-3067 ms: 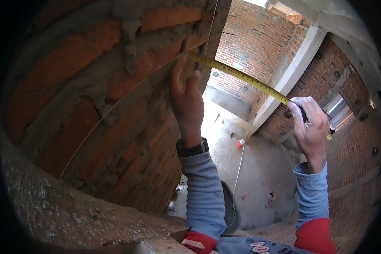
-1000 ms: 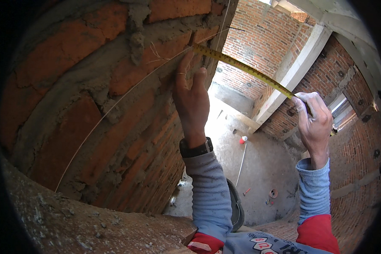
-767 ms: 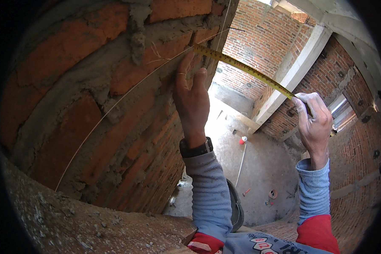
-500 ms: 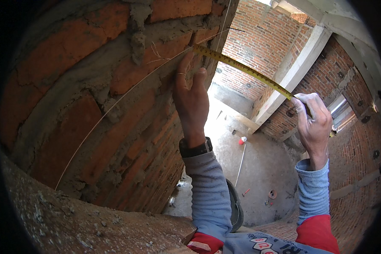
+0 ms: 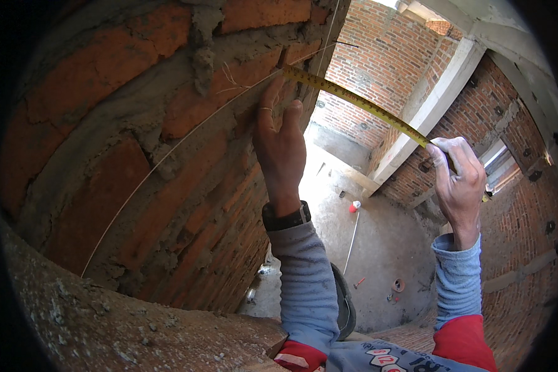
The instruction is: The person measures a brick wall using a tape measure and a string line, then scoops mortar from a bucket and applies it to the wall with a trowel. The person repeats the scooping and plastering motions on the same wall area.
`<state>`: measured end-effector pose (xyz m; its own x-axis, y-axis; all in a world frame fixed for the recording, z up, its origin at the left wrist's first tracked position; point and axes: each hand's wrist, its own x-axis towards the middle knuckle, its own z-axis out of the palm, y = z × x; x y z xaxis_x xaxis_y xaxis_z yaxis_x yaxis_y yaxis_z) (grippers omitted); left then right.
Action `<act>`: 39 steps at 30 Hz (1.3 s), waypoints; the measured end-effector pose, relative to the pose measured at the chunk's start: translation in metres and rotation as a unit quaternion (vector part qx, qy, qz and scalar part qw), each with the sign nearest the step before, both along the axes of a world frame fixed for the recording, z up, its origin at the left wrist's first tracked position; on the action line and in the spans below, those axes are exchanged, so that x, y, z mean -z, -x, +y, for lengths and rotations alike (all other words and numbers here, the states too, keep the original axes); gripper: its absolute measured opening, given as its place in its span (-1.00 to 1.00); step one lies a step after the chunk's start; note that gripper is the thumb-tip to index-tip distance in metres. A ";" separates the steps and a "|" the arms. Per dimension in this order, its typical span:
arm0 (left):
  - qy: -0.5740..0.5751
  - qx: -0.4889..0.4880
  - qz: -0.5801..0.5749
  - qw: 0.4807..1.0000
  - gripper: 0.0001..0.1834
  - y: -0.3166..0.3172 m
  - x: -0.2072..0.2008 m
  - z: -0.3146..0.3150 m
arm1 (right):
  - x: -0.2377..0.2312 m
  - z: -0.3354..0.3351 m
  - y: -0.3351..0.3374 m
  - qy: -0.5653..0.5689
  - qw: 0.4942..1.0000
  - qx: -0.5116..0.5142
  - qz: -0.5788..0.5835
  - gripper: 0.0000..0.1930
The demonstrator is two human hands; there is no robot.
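Note:
A yellow tape measure [image 5: 366,106] stretches from the brick wall [image 5: 186,164] out to my right hand [image 5: 462,180]. Its blade is pinched between my right thumb and fingers and sags a little. The wall end of the blade meets a thin pale string [image 5: 144,181] running along the bricks. My left hand [image 5: 282,149] lies against the wall just below that end, index finger stretched up to it and thumb apart. A thin pale band circles one left finger, and a dark band [image 5: 286,217] is on that wrist. The other left fingers are largely hidden.
A rough mortar-covered ledge [image 5: 142,328] runs along the lower left. A nail [image 5: 347,44] sticks out at the wall's corner. Far below, the concrete floor [image 5: 378,273] holds a red-and-white object [image 5: 354,206], a long pale rod [image 5: 351,242] and small items. A concrete beam [image 5: 431,115] crosses beyond.

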<state>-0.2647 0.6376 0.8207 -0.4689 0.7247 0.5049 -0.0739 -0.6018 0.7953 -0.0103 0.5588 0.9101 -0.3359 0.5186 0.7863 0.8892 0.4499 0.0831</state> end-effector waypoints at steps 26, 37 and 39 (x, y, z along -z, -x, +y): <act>-0.009 -0.005 0.001 1.000 -0.45 0.000 0.002 -0.002 | 0.002 0.001 -0.001 -0.002 1.000 0.002 -0.001 -0.91; 0.009 -0.008 0.010 1.000 -0.44 0.001 0.002 0.001 | 0.001 0.002 -0.002 -0.003 1.000 -0.001 -0.004 -0.91; 0.008 -0.007 0.012 1.000 -0.44 0.001 0.001 0.001 | 0.001 0.001 -0.002 -0.004 1.000 0.000 -0.004 -0.91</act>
